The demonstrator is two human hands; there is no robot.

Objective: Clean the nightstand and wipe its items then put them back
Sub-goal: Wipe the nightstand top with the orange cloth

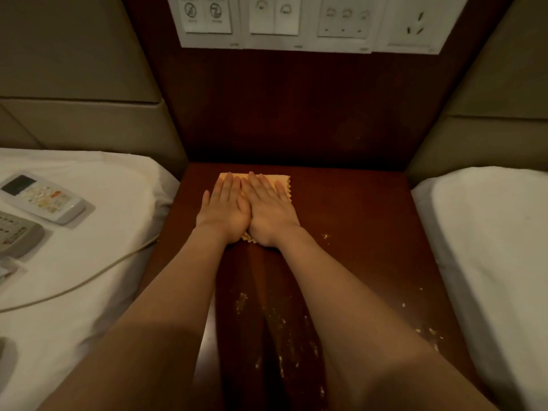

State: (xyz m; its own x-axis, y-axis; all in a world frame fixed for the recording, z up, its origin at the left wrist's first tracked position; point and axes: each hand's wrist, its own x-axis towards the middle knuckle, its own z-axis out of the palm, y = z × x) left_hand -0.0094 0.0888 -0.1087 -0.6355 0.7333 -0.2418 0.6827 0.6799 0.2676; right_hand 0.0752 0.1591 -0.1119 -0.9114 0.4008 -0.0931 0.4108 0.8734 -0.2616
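The dark red-brown nightstand (355, 209) fills the middle between two beds. A folded yellow cloth (284, 185) with a zigzag edge lies flat near the back of its top. My left hand (224, 206) and my right hand (268, 210) press side by side on the cloth, palms down, fingers straight and pointing at the wall. The hands cover most of the cloth. Pale crumbs (241, 302) are scattered on the near part of the top and toward its right edge. A white remote control (41, 197) and a grey phone (16, 232) lie on the left bed.
A white bed (74, 262) lies on the left, with a cord (98, 271) running across it. Another white bed (489, 247) is on the right. A wall panel of switches and sockets (308, 22) hangs above the nightstand. Padded headboards flank both sides.
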